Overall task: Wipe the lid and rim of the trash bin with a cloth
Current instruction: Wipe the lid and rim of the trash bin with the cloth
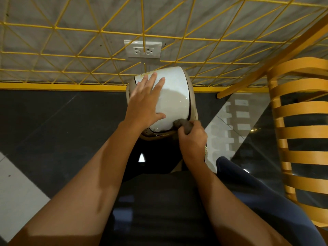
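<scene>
A trash bin with a white glossy lid (174, 96) and a beige rim (192, 102) stands on the dark floor against the wall. My left hand (144, 102) lies flat on the lid's left side, fingers spread and straight. My right hand (192, 137) grips a bunched grey cloth (182, 124) and presses it against the lid's near right edge, where lid and rim meet. The near rim (156, 136) shows dark grime. The bin's body is hidden below the lid and my arms.
A yellow wire grid (99, 50) covers the grey wall, with a white double socket (142, 49) just above the bin. An orange slatted chair (300, 132) stands close on the right. Dark glossy floor (53, 121) extends to the left.
</scene>
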`<state>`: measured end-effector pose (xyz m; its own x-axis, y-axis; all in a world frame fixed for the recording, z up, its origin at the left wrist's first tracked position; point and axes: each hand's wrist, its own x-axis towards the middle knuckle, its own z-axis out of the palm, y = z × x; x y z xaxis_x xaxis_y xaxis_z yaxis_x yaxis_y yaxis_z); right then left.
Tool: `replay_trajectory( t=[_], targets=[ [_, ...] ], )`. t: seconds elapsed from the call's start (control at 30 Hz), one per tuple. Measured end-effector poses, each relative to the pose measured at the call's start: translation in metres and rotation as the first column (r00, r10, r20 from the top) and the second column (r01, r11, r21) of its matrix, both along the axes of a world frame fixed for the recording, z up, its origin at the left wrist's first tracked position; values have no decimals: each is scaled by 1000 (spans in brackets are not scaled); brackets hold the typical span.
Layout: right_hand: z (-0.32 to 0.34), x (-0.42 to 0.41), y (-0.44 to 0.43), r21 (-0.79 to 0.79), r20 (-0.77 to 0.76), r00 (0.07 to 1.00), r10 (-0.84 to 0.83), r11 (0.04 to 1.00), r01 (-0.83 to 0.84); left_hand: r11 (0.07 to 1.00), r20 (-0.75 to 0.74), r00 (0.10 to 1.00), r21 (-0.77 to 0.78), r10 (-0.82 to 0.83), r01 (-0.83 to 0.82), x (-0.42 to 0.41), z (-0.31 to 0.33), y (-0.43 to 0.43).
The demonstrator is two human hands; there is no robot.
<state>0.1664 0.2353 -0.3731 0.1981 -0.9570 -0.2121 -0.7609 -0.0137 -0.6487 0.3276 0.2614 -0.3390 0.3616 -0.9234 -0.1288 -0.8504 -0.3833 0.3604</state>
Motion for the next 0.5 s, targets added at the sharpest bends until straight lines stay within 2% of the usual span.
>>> replay_trajectory(
  t=[0.13,0.33,0.4,0.5],
  targets=[
    [5,9,-16,79,88,965,-245,968,239,1000,-7,1000,-3,0,0,0,0,0],
    [-2,21,-3,280,32,980,-198,943,181,1000,-13,1000,-5,12,-12,-1,-1,0],
    [1,21,-8,336,51,969,-242,918,211,1000,-10,1000,-10,10,-11,0,-1,0],
    [5,16,-19,357,98,914,-394,871,338,1000,-16,1000,-9,11,-11,0,0,0]
  ],
)
